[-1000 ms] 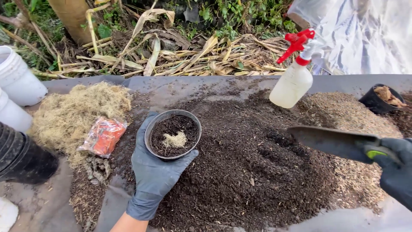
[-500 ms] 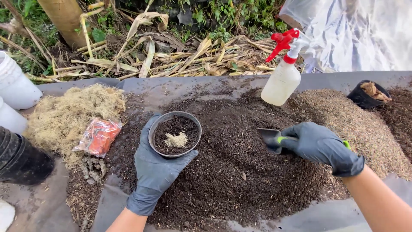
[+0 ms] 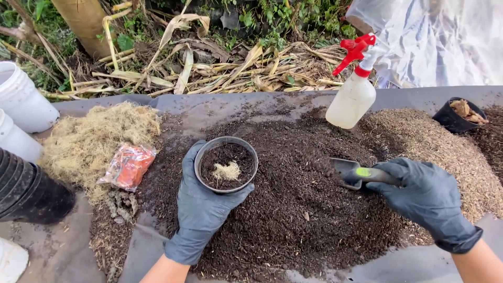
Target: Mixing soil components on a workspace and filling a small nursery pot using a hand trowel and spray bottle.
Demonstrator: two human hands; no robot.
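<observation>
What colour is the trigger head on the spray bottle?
Red, on the spray bottle with its pale translucent body; the head view shows it clearly, top right.

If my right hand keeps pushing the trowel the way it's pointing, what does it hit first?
The right hand aims the trowel leftward into the heap of dark potting soil, so soil comes first. Beyond that, roughly in line, sits the small black pot held by the left hand, though depth is uncertain.

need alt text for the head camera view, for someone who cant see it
Seen from above, a gloved left hand holds a small black pot partly filled with soil, while the gloved right hand pushes a trowel into a dark soil pile on a grey sheet. A spray bottle, dry moss and an orange packet lie nearby.
</observation>
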